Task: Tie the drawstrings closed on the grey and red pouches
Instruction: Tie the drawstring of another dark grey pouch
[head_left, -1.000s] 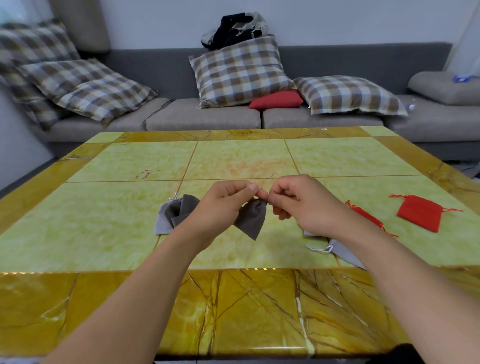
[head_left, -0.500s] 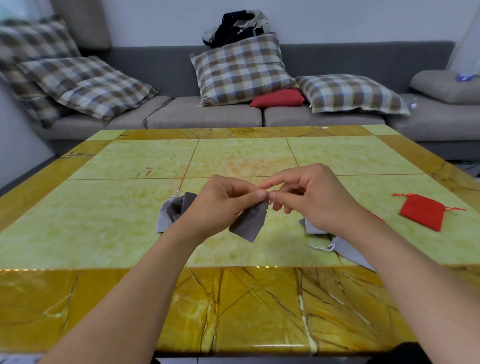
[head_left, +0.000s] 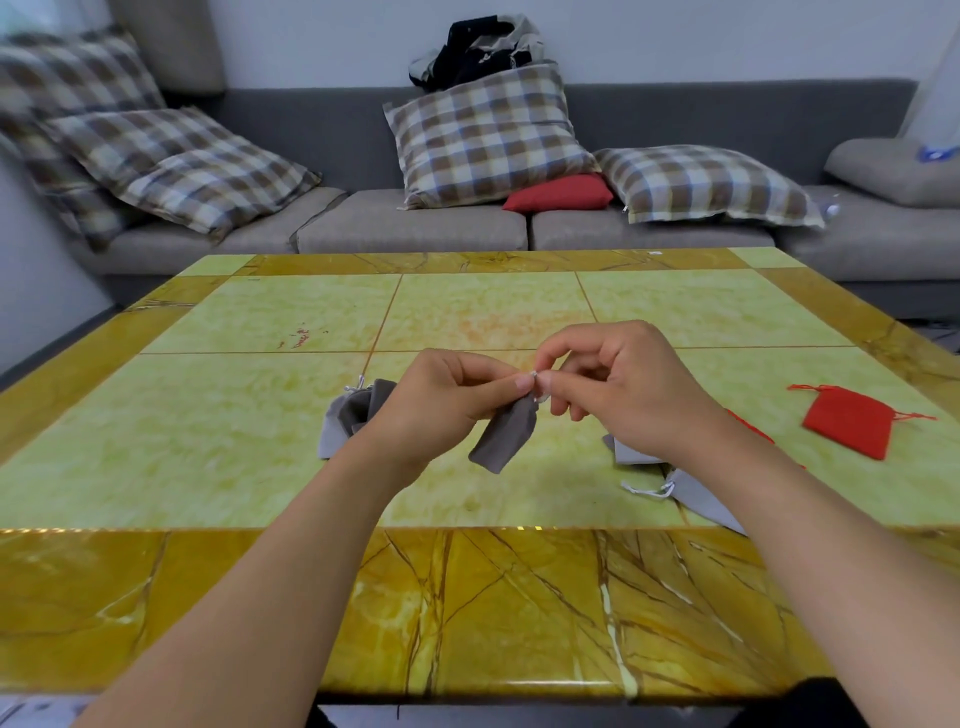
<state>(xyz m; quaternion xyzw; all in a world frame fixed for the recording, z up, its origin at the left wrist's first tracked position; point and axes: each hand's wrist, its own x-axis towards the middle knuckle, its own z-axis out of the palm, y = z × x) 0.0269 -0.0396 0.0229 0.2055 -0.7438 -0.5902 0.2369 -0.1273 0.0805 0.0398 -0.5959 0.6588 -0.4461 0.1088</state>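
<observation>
From the head camera, I see my left hand (head_left: 447, 400) and my right hand (head_left: 618, 389) meet in the middle of the frame, above the yellow table (head_left: 208, 441). My left fingers pinch the top of a dark grey pouch (head_left: 505, 434), which hangs down off the table. My right fingers are curled and pinch the thin white string (head_left: 535, 375) at the pouch's mouth.

The string is very thin, so I think it could slip out of my pinch and the knot could come loose. If I pull too hard, the pouch could slide out of my left fingers.

More grey pouches (head_left: 353, 415) lie at centre left, others (head_left: 691, 491) at lower right. A red pouch (head_left: 848, 421) waits at right.
</observation>
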